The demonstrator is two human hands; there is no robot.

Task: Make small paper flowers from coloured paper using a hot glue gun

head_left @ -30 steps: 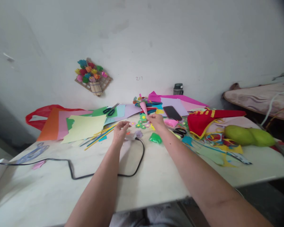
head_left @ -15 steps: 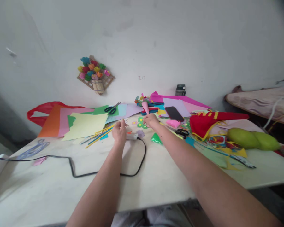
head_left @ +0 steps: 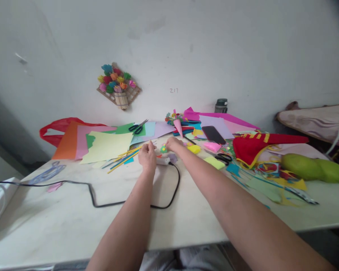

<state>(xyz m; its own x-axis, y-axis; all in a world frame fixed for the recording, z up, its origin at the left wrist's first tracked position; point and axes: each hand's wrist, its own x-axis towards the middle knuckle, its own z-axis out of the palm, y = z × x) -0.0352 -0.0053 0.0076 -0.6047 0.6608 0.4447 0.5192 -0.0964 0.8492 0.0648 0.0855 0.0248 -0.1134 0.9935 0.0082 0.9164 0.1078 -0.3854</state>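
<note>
My left hand (head_left: 147, 155) has its fingers curled together above the table's middle, with a thin pale tip (head_left: 154, 142) beside the fingertips. What it grips is hard to make out. Against its right side is a white corded tool (head_left: 163, 161), perhaps a glue gun, with an orange bit near it. My right hand (head_left: 174, 143) pinches a small green paper flower (head_left: 163, 149) with a yellow centre, just right of the left fingertips. Yellow and blue sticks (head_left: 124, 161) lie left of my left hand. A pink paper cone (head_left: 178, 128) rests behind my right hand.
A black cord (head_left: 107, 206) loops across the table front. Scissors (head_left: 138, 127) lie on coloured paper sheets (head_left: 107, 147); more scissors (head_left: 223, 159), a phone (head_left: 214, 134), yellow packets (head_left: 194, 149), red cloth (head_left: 247, 150) and green fruit (head_left: 299, 165) are farther right.
My right hand has moved left toward my left hand, with the green flower now in its fingers. Its arm now covers the green packet and uncovers a yellow one. The view has shifted slightly.
</note>
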